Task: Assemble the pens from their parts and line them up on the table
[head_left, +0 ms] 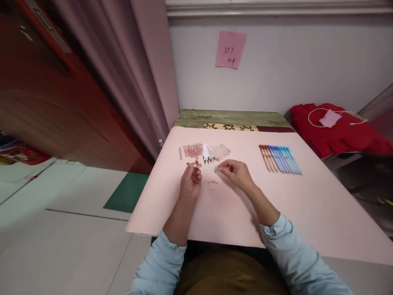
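My left hand (190,184) is closed around several small orange-brown pieces (196,165), which stick out past the thumb and fingers; their exact kind is too small to tell. My right hand (236,173) hovers over the table with thumb and forefinger pinched on a tiny pale piece (216,169). Between the hands, a few small pale bits (212,182) lie on the pink sheet. Just beyond are pinkish clear pen barrels (193,150) in a row, white pen refills with dark tips (206,153), and fanned-out pale, clear slim parts (222,150).
Brown and blue pens (281,159) lie side by side at the right. A pink sheet (245,221) covers most of the table (239,116). Red cloth (340,135) with a white cord is beyond the right edge; a pink curtain (144,61) and wooden door (76,106) stand left.
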{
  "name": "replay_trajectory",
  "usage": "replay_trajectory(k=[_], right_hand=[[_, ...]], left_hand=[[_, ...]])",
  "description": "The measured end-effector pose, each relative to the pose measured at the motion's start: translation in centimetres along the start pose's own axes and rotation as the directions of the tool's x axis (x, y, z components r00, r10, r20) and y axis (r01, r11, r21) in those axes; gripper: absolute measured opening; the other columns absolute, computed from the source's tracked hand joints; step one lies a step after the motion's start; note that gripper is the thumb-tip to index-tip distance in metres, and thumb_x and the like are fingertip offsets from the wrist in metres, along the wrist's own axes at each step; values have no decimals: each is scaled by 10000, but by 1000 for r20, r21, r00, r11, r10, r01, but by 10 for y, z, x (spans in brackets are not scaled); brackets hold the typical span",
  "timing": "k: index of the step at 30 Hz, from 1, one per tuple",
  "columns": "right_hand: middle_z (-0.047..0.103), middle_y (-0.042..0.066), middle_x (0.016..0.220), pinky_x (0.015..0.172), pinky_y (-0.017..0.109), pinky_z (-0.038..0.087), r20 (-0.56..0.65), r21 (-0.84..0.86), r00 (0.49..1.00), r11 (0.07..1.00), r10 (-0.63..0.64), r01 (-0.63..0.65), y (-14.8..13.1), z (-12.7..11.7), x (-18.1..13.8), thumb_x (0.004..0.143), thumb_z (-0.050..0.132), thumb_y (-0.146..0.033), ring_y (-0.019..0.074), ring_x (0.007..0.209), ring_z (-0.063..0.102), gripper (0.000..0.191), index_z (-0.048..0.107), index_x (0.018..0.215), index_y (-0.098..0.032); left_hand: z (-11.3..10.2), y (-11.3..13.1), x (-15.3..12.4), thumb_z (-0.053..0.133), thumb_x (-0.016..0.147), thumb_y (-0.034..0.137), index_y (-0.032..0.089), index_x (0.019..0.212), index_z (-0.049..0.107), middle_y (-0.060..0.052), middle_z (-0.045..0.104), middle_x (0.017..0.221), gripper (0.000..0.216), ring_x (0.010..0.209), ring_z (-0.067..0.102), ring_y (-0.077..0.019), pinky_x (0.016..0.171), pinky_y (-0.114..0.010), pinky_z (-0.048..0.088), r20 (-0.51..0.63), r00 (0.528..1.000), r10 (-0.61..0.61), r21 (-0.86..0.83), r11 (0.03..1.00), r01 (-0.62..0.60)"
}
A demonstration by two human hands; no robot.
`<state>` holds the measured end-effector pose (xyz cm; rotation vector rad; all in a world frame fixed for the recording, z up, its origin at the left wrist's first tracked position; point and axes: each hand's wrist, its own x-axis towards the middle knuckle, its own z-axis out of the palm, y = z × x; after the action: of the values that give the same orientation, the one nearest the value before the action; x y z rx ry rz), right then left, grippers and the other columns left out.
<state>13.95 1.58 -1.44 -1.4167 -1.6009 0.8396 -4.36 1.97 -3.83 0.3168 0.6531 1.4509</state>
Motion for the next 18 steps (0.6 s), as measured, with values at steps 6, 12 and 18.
replay_trajectory(k=[6, 12, 18], right_hand=[[655, -17, 636, 534, 235, 377, 125, -182, 990, 982, 71, -48, 12, -4, -18, 772, 657, -302, 123, 558, 534, 112, 723, 743, -216], [690, -5, 762, 641, 246, 394, 138, -397, 989, 911, -58, 109, 18, 0, -21, 780, 637, -193, 137, 687, 595, 83, 712, 775, -229], [675, 31, 804, 603, 255, 358, 150, -551, 980, 813, -129, 191, 18, 9, -24, 808, 562, -189, 142, 649, 569, 112, 665, 764, -203]], left_hand=[[-1, 0, 1, 727, 813, 243, 120, 860, 630, -2, 614, 799, 164, 549, 525, -6, 479, -82, 431, 2, 998, -62, -73, 995, 62], [0, -1, 2, 688, 847, 218, 116, 885, 640, -20, 636, 806, 119, 578, 573, -25, 520, -96, 484, -22, 997, -74, -82, 994, 72], [2, -5, 1, 690, 824, 126, 120, 848, 638, -36, 688, 847, 57, 693, 661, -65, 623, -130, 556, -56, 997, -56, -94, 994, 50]])
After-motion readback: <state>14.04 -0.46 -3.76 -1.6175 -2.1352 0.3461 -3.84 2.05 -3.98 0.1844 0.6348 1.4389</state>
